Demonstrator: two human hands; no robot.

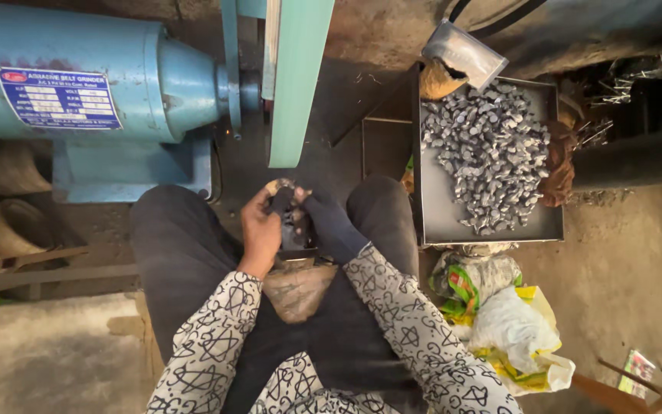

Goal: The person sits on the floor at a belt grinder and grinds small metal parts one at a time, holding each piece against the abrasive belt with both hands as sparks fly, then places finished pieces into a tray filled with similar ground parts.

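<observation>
Dusty workshop floor fills the frame, a blue belt grinder (116, 84) at upper left. At centre, the left hand (260, 230) and the gloved right hand (331, 222) each close their grip on a small dark metal piece (283, 201) over the lap. Right of them, a metal tray (442, 218) holds grey blanks (488, 153).

Dim workshop light, sharp centre, wide-angle stretch at edges.

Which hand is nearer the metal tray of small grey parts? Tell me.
Right. The right hand, dark-gloved, is over the lap just beside the tray. The left hand lies farther away, on the other side of the dark piece both hold.
</observation>
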